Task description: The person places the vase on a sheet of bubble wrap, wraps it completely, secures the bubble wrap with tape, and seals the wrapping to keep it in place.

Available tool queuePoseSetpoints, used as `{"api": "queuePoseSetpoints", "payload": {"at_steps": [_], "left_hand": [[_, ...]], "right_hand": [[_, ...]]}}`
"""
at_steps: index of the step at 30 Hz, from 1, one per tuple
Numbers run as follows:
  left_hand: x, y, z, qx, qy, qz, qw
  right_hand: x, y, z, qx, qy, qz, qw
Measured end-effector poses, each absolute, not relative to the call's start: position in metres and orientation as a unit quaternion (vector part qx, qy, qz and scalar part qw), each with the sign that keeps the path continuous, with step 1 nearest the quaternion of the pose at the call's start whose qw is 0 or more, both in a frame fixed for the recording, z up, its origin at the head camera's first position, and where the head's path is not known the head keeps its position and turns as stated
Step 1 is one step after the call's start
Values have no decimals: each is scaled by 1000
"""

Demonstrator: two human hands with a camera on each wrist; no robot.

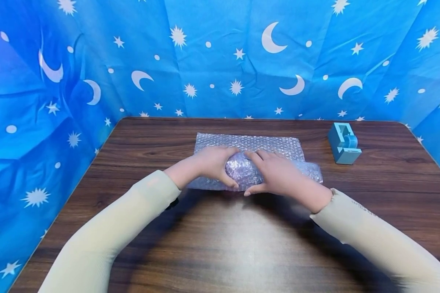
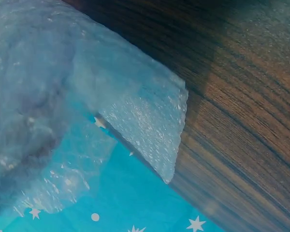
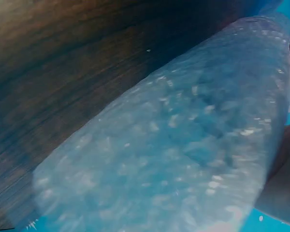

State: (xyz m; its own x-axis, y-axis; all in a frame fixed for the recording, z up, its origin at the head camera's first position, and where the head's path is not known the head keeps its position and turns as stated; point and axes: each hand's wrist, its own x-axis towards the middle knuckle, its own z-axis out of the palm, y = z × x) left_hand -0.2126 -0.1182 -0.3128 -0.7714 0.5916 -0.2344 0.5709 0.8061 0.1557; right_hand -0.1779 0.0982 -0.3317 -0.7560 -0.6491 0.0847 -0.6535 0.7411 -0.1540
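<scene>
A sheet of clear bubble wrap [image 1: 249,141] lies on the brown table, its near part rolled around a rounded bundle [image 1: 243,167]. What sits inside the bundle cannot be made out. My left hand [image 1: 214,163] grips the bundle from the left, thumb on the near side and fingers over the far side. From the right, my right hand [image 1: 276,171] holds it the same way. A loose end of the wrap [image 1: 309,170] sticks out past my right hand. Close up, the wrapped roll [image 3: 183,140] fills the right wrist view, while a flat corner of the wrap [image 2: 145,130] shows in the left wrist view.
A light blue tape dispenser [image 1: 345,144] with a roll of tape stands at the back right of the wood-grain table [image 1: 220,244]. Blue cloth [image 1: 220,61] with white moons and stars hangs behind and along both sides.
</scene>
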Motion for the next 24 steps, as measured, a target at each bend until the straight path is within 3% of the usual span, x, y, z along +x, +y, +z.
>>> {"api": "queuePoseSetpoints", "payload": {"at_steps": [6,24], "left_hand": [[-214,-120,-311,307,937,66,150],[-219,-135,-316,283,943,128,121]], "right_hand": [[-189,90,-331,336,-937,87,-25],[-215,74,-321,324,-937,68,-112]]}}
